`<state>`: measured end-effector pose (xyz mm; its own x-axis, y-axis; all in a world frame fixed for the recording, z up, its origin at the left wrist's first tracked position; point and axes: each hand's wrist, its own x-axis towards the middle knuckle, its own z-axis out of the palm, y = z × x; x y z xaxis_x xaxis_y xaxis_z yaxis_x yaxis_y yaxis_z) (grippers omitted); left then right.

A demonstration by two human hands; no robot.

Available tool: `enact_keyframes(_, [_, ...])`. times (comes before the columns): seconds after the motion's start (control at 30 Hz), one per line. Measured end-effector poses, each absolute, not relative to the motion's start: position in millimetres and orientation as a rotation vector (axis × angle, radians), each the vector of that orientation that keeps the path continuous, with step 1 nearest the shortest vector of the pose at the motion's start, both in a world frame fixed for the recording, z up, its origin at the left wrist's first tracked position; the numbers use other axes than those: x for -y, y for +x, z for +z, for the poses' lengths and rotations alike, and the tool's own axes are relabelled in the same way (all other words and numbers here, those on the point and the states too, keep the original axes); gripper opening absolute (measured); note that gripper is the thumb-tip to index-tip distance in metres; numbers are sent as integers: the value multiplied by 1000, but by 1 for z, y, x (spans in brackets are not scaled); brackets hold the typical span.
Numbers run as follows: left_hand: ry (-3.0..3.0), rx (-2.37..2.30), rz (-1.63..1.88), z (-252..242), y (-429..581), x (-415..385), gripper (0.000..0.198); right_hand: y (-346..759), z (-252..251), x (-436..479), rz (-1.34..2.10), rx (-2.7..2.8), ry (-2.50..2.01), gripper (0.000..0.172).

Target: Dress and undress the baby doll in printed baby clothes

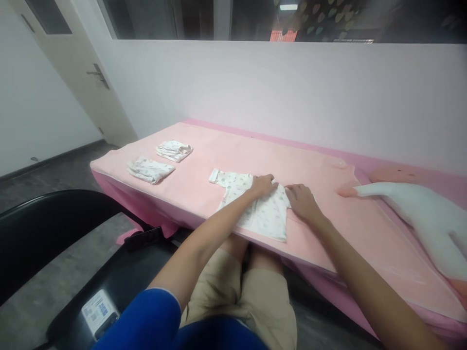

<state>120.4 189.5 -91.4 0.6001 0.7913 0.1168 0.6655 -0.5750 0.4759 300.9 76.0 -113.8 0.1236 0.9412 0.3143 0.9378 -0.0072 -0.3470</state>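
A small white baby shirt [270, 221] with a scattered pale print lies spread on the pink-covered table in front of me. Its left sleeve sticks out flat with a turned cuff. My left hand [263, 185] rests on the upper part of the shirt near the collar, fingers stretched over the cloth. At the right sleeve, my right hand [302, 199] has its fingers bent onto the fabric and covers most of that sleeve. Two folded garments in similar print, one [174, 150] farther back and one [151, 170] nearer, lie apart at the table's left.
The pink table [204, 146] runs along a white wall. A baby doll [412, 199] in white clothing lies at the right end. Left of me stands a black chair [138, 272] carrying a white labelled box [99, 311]. A door [73, 63] is at far left.
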Motion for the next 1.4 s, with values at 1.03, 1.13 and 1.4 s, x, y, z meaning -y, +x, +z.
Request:
enact_keyframes(1.03, [2607, -1205, 387, -85, 80, -190, 36, 172, -73, 22, 207, 2182, -1579, 25])
enact_keyframes(1.13, [2603, -1157, 352, -86, 75, -194, 33, 170, -75, 22, 148, 2226, -1587, 30])
enact_keyframes(1.4, [2572, -1116, 345, -84, 69, -196, 34, 159, -69, 18, 33, 2337, -1655, 28])
